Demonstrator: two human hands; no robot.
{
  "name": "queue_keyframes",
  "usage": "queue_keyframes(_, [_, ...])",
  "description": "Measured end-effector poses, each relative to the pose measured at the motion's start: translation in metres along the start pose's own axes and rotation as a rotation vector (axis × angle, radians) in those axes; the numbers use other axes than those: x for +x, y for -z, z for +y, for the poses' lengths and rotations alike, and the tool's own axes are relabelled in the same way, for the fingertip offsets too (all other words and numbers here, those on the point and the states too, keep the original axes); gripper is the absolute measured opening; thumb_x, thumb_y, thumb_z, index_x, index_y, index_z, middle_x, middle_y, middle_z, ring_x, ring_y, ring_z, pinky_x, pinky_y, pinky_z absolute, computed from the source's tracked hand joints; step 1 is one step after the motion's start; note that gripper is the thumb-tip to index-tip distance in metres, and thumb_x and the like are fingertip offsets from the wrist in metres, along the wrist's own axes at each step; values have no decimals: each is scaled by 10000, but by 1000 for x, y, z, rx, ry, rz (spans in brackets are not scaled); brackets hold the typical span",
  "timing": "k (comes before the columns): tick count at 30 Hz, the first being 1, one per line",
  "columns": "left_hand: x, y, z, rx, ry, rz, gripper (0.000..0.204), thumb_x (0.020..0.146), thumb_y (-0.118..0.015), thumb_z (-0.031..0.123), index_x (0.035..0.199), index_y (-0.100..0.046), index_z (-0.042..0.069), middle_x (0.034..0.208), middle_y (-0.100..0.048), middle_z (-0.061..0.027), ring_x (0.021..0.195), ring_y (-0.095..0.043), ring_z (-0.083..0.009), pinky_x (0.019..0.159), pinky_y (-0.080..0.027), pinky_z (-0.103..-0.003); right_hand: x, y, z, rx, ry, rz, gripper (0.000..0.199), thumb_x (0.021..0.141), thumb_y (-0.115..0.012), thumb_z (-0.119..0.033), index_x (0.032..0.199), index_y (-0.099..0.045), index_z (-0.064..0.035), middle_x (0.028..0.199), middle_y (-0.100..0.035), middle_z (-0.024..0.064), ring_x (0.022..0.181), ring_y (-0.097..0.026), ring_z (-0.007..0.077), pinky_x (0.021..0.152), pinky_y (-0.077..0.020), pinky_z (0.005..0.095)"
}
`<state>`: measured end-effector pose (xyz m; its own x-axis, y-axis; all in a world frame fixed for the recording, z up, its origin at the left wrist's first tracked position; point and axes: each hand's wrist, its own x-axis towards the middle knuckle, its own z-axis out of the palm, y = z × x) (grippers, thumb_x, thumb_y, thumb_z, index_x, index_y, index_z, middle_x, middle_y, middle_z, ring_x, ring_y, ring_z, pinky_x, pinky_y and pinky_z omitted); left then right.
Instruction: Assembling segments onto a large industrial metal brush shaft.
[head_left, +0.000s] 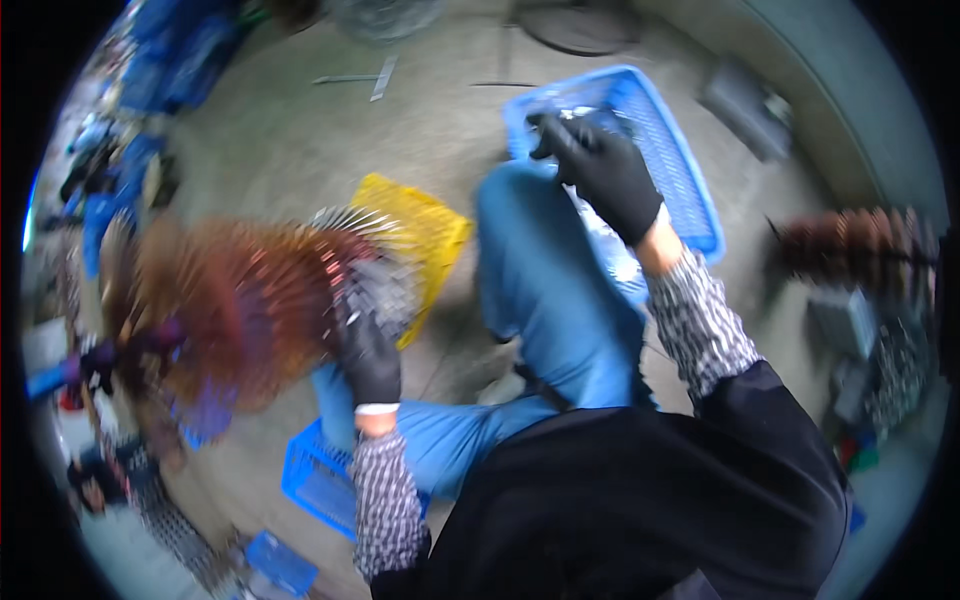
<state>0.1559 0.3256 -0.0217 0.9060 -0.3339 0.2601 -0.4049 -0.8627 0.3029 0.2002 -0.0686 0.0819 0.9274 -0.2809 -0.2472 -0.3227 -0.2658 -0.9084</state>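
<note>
My left hand (370,365), in a black glove, is at the right end of a large round rack (250,310) of radiating, copper-coloured thin pieces. Silver pieces (385,285) fan out at that end, against the glove. Motion smears the left fingers, so their grip is unclear. My right hand (610,180), also black-gloved, is raised over a blue basket (680,165) beyond my right knee. Its fingers are curled and pressed together; whatever they hold, if anything, is too blurred to name. Shiny clear or silvery material (615,250) lies in the basket.
Beneath the silver pieces is a yellow crate (430,235). Another blue basket (310,480) sits by my left leg. A second copper-coloured rack (860,245) stands at the right, near grey blocks (840,320). A person (125,475) is at lower left. A fan-like round base (580,25) stands far off.
</note>
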Motion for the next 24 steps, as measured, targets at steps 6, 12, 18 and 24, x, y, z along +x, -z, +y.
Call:
queue_keyframes(6, [-9,16,51,127,11,-115,578,1024,-567,155,1569,-458,-4,1650,-403,-245,1513,-374,-452,1261,-263,-543,99,71,290,-851,62,54,708,944,-698,-403,1540,-511,-72,1385,-668,205,1132,-696,377,1014,-536,448])
queue_keyframes(12, [-40,18,88,-85,85,-144,586,945,-654,133,1507,-539,12,1527,-520,-236,1417,-477,-429,1242,-294,-567,26,-77,230,-799,7,-404,646,977,-668,-426,1471,-569,-22,1418,-655,180,1271,-647,341,1077,-531,404])
queue_keyframes(18, [-42,28,97,-98,147,-11,600,955,-634,192,1520,-526,25,1561,-506,-190,1449,-449,-408,1245,-309,-537,-29,-23,238,-1061,-30,-473,593,1032,-546,-491,1467,-616,-94,1364,-704,145,1202,-695,311,1021,-555,420])
queue_keyframes(24, [-45,21,96,-128,162,-11,601,971,-634,197,1535,-507,31,1564,-507,-179,1434,-462,-400,1242,-319,-523,-37,-21,266,-1153,44,-477,539,1014,-553,-490,1363,-658,-92,1270,-726,149,1119,-707,329,961,-558,444])
